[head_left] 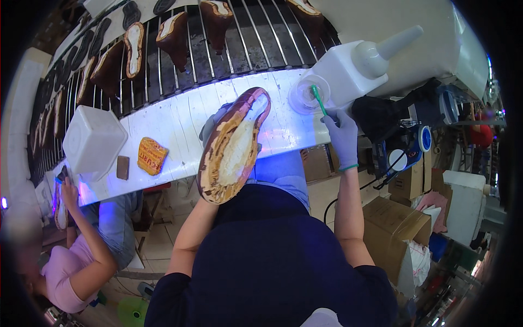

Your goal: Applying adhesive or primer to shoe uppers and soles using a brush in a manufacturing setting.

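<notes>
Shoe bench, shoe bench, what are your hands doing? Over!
Left hand gripping brown shoe upper, underside showing. Right hand holding green brush, its end at clear cup. Nearest obstacle: white nozzle bottle, close beside cup.

Dark short-sleeved shirt, blue jeans, pale gloves on both hands (the right cuff edged green).

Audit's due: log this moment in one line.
left hand: holds shoe upper, underside showing; right hand: holds green tool, end in clear cup; beside cup: white bottle
</notes>
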{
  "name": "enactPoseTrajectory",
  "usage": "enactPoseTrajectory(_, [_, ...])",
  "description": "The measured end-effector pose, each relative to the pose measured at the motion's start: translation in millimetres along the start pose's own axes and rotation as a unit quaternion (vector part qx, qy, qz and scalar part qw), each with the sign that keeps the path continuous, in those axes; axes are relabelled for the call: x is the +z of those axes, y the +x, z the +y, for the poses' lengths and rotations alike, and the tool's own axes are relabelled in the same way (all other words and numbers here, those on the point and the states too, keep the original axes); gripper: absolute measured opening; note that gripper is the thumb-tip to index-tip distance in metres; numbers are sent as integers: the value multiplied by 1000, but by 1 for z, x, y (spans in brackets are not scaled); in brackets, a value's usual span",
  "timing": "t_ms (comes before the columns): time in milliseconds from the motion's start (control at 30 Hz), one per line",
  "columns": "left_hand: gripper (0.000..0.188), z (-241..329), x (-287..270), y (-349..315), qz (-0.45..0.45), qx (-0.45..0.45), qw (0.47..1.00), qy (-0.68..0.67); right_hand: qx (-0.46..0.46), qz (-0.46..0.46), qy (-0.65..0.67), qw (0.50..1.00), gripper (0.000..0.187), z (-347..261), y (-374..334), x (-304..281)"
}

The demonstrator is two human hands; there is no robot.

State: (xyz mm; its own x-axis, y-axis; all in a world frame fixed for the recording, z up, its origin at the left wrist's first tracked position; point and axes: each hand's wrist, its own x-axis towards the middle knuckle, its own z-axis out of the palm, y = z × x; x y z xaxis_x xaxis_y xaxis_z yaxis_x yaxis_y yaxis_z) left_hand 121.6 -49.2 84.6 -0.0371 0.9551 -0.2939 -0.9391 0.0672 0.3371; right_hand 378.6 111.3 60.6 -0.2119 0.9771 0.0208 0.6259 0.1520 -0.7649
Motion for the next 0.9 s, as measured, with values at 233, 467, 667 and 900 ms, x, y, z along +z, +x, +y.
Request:
enactPoseTrajectory(233, [54,-12,-20,11,-63,47,997,0,173,-173,424,872,24,-32,-8,-15])
enactPoseTrajectory(467, [64,-17,-25,32,46,481,527,699,37,-173,337,925,16,-108,-40,-18])
enactPoseTrajectory(667, [60,-24,-48,38,67,540,468,696,-111,-260,229,931,26,-137,-72,-12])
enactPoseTrajectory(900, [55,-23,-40,37,23,533,486,692,-7,-144,147,979,23,-126,-66,-4])
